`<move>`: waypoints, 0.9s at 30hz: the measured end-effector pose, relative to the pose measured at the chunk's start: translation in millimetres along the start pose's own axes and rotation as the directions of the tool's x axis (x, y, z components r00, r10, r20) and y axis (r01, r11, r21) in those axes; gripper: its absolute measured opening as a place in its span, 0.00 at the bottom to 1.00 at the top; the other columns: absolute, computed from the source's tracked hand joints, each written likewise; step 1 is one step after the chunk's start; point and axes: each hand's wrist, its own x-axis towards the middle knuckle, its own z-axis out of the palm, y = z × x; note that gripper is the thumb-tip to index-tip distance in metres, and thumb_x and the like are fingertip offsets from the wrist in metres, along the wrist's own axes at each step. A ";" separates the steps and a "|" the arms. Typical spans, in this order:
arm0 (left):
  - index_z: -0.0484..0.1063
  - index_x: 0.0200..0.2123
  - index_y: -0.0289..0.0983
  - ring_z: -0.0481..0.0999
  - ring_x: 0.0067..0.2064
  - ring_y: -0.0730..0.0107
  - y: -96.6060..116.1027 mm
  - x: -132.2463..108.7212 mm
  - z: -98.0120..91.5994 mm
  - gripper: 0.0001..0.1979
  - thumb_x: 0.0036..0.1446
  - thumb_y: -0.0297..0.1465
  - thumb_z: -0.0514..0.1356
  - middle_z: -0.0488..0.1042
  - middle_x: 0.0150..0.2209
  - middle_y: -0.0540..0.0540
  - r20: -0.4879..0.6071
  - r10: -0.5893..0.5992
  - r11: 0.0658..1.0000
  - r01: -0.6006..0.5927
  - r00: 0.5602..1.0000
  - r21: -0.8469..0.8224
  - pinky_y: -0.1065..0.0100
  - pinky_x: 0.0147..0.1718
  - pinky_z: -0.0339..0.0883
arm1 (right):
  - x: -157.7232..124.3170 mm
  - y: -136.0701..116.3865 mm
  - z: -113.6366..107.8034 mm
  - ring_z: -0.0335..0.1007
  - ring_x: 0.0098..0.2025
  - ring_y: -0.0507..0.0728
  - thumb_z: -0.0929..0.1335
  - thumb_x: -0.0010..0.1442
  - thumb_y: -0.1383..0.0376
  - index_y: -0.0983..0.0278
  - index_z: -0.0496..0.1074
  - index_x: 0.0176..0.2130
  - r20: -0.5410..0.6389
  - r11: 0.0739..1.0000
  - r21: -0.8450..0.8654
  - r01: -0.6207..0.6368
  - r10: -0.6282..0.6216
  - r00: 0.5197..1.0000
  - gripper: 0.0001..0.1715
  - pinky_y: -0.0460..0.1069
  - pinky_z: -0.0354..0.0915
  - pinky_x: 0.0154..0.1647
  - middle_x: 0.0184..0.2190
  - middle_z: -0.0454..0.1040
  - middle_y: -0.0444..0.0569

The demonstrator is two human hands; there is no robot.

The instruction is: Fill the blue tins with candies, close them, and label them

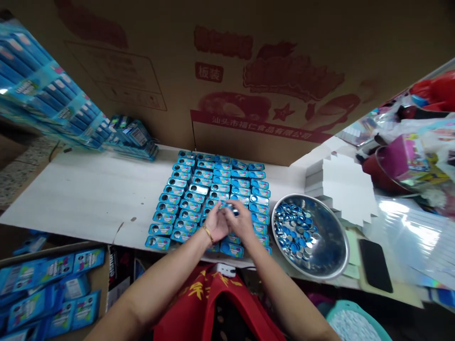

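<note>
My left hand (216, 224) is cupped, palm up, over the middle of several rows of small blue boxes (165, 207). Its fingers curl inward, and what lies in them is mostly hidden. Against it, my right hand (243, 220) pinches a small shiny round metal cap (234, 211) at the fingertips. Many of the boxes show a round spot at one end, some dark and some silvery. To the right of my hands, a steel bowl (332, 237) holds a heap of loose blue and silver round caps (293, 229).
A large cardboard carton (142, 71) walls off the back of the white table (88, 189). Packed blue boxes (53, 94) are stacked at left, with an open box of blue packs (50, 293) below. White card stacks (346, 189) and a phone (376, 265) lie at right.
</note>
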 end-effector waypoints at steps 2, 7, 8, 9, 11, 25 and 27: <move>0.69 0.36 0.35 0.74 0.39 0.64 9.5 -3.5 -8.6 0.18 0.55 0.43 0.49 0.73 0.33 0.42 -0.013 0.063 0.996 -0.064 0.998 -0.055 0.64 0.40 0.65 | -0.2 -13.0 30.8 0.64 0.44 0.55 0.62 0.56 0.62 0.58 0.71 0.42 0.170 0.957 -0.167 0.236 -0.208 0.963 0.14 0.51 0.60 0.45 0.41 0.71 0.48; 0.69 0.29 0.38 0.74 0.38 0.70 36.3 -23.4 -32.7 0.14 0.58 0.37 0.46 0.72 0.32 0.46 -0.156 0.208 0.975 -0.217 0.966 -0.044 0.70 0.37 0.66 | -2.8 -19.9 66.1 0.59 0.47 0.59 0.62 0.58 0.61 0.54 0.70 0.45 0.298 0.851 -0.301 0.430 -0.344 0.890 0.15 0.57 0.52 0.51 0.43 0.70 0.48; 0.68 0.29 0.38 0.74 0.35 0.71 40.2 -26.4 -35.9 0.14 0.57 0.36 0.47 0.72 0.31 0.46 -0.176 0.203 0.976 -0.213 0.963 -0.045 0.71 0.36 0.66 | -1.4 -20.1 69.7 0.60 0.46 0.58 0.62 0.58 0.61 0.54 0.70 0.45 0.306 0.861 -0.289 0.417 -0.330 0.893 0.16 0.56 0.54 0.49 0.41 0.71 0.49; 0.68 0.28 0.37 0.74 0.33 0.71 43.7 -28.7 -38.5 0.12 0.57 0.35 0.48 0.72 0.29 0.46 -0.196 0.191 0.977 -0.206 0.962 -0.055 0.71 0.34 0.66 | 1.1 -20.4 72.7 0.61 0.44 0.58 0.61 0.58 0.61 0.55 0.70 0.46 0.316 0.879 -0.265 0.396 -0.309 0.897 0.16 0.55 0.56 0.47 0.40 0.71 0.49; 0.67 0.28 0.36 0.72 0.28 0.73 49.4 -31.1 -42.0 0.09 0.55 0.33 0.51 0.70 0.25 0.48 -0.245 0.165 0.979 -0.189 0.955 -0.079 0.70 0.30 0.67 | 8.5 -21.0 77.2 0.63 0.42 0.56 0.61 0.59 0.63 0.57 0.70 0.46 0.320 0.931 -0.177 0.319 -0.252 0.913 0.16 0.52 0.59 0.45 0.38 0.72 0.49; 0.70 0.34 0.34 0.74 0.30 0.70 81.2 -43.2 -54.0 0.07 0.51 0.30 0.58 0.74 0.30 0.45 -0.201 0.199 0.980 -0.199 0.959 0.018 0.73 0.22 0.66 | 68.3 5.0 51.9 0.70 0.34 0.53 0.68 0.44 0.63 0.66 0.71 0.37 0.285 0.826 0.324 -0.462 0.380 0.880 0.17 0.48 0.66 0.35 0.33 0.75 0.48; 0.69 0.33 0.35 0.74 0.31 0.69 86.8 -47.7 -55.0 0.07 0.51 0.31 0.58 0.74 0.30 0.46 -0.195 0.221 0.975 -0.224 0.956 0.004 0.72 0.23 0.67 | 86.5 9.2 51.0 0.70 0.34 0.53 0.66 0.48 0.64 0.66 0.72 0.36 0.203 0.923 0.057 -0.380 0.362 0.910 0.13 0.48 0.65 0.35 0.33 0.74 0.48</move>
